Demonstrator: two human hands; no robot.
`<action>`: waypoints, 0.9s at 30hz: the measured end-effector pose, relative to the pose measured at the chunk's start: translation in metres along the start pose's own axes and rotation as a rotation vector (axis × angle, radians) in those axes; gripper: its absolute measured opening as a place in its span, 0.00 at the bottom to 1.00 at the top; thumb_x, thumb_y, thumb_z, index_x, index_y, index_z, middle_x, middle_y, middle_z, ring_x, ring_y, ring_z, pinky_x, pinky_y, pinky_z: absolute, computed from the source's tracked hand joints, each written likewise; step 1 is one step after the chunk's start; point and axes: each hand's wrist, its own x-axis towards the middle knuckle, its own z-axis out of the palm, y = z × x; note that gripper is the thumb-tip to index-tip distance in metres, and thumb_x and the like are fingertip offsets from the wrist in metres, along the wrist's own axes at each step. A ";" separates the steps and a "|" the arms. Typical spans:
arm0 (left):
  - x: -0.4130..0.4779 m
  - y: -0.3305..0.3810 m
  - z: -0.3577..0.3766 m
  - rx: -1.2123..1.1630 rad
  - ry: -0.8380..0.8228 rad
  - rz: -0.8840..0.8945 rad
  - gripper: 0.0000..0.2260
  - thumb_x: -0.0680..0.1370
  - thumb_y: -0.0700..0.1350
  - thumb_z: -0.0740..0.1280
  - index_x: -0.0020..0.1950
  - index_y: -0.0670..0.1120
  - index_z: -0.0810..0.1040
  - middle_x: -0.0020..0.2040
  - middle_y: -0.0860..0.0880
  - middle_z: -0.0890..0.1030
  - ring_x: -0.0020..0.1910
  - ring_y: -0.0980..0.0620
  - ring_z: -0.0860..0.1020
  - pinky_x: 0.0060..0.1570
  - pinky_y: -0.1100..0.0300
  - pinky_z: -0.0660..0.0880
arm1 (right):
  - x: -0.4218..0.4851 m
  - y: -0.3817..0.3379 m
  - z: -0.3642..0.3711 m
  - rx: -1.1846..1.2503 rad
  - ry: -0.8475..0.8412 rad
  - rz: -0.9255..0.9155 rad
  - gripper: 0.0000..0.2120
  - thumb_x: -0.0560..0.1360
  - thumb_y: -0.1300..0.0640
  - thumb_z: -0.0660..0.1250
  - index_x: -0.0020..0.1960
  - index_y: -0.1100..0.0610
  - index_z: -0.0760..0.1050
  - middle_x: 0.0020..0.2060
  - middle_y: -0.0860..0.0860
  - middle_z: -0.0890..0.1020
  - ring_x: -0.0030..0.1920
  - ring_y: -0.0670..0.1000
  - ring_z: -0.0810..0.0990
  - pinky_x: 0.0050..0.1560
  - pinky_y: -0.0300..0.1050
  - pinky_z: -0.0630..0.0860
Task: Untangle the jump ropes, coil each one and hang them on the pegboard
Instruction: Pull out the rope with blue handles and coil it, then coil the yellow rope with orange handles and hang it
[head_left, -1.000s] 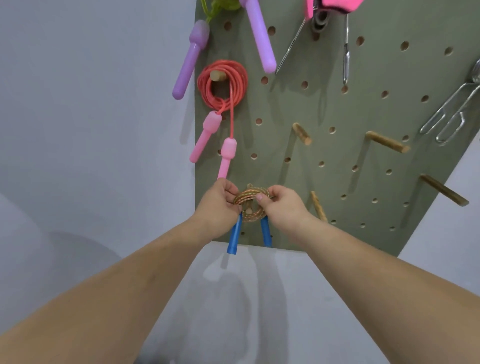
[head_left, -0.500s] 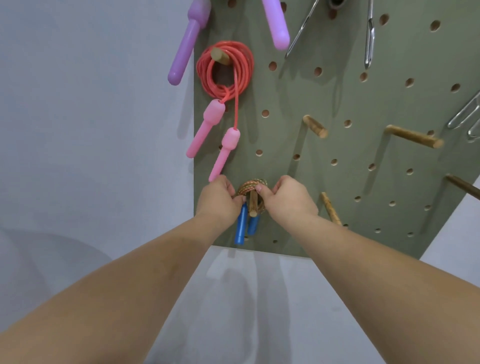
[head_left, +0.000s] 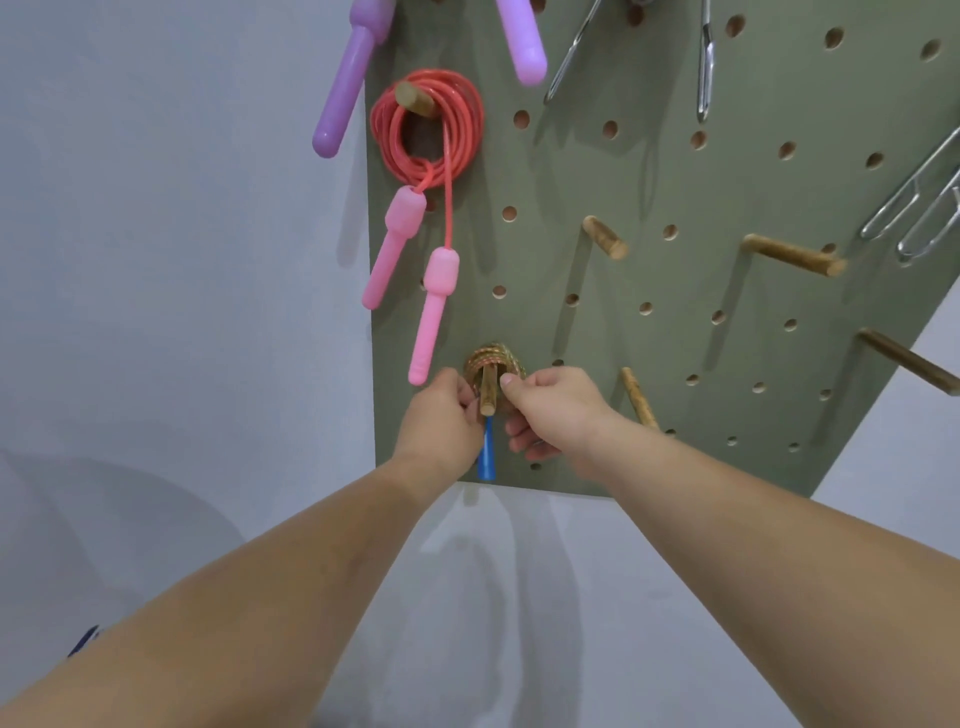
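**Left hand (head_left: 441, 415) and right hand (head_left: 556, 415) seat a braided rope coil (head_left: 493, 358) on a low wooden peg (head_left: 488, 392)**

Head view: both arms reach up to the lower left corner of the green pegboard (head_left: 649, 322). The left hand's fingers are curled and pinch the coil's left edge. The right hand's thumb and forefinger pinch its right edge, with the remaining fingers curled loosely beneath. Gripping from both sides probably keeps the loops gathered so that none slips loose while the bundle slides along the peg. The coil rings the peg, which pokes out through its centre toward the camera, and it appears to lie close against the board. One blue handle (head_left: 487, 452) hangs straight down between the wrists; the other handle is hidden, likely behind a hand.

Above, a red rope (head_left: 457, 130) is coiled over its own peg, and its two pink handles (head_left: 434, 312) dangle below, where their weight would pull the loops down onto that peg. The lower pink handle ends just beside the left hand. Higher up, two purple handles (head_left: 348, 88) hang from something beyond the frame's top edge. This suggests two ropes are already hung and this one is the last, or nearly so. Bare pegs (head_left: 792, 257) stand to the right, well apart from the hands, and metal utensils (head_left: 704, 62) hang along the upper right. Letting go looks like the remaining move; the risk is the coil springing open once released.
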 end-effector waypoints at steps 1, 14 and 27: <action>-0.005 0.001 -0.004 -0.016 0.002 -0.003 0.07 0.79 0.39 0.66 0.43 0.47 0.70 0.36 0.50 0.75 0.35 0.50 0.72 0.36 0.56 0.71 | -0.004 0.000 -0.002 0.004 -0.021 0.005 0.15 0.82 0.48 0.65 0.45 0.58 0.77 0.33 0.56 0.83 0.32 0.56 0.82 0.36 0.48 0.79; -0.094 -0.017 -0.020 0.031 -0.093 -0.094 0.03 0.77 0.43 0.65 0.46 0.50 0.75 0.36 0.52 0.77 0.36 0.50 0.76 0.38 0.57 0.76 | -0.075 0.044 -0.017 -0.256 -0.131 0.084 0.15 0.82 0.50 0.63 0.53 0.62 0.77 0.37 0.56 0.84 0.34 0.54 0.82 0.39 0.47 0.77; -0.346 -0.279 0.174 0.282 -0.592 0.003 0.04 0.79 0.44 0.62 0.48 0.53 0.74 0.35 0.56 0.76 0.38 0.50 0.77 0.36 0.57 0.74 | -0.166 0.417 0.096 -0.446 -0.351 0.281 0.16 0.80 0.51 0.62 0.49 0.65 0.78 0.39 0.57 0.87 0.37 0.57 0.85 0.38 0.48 0.77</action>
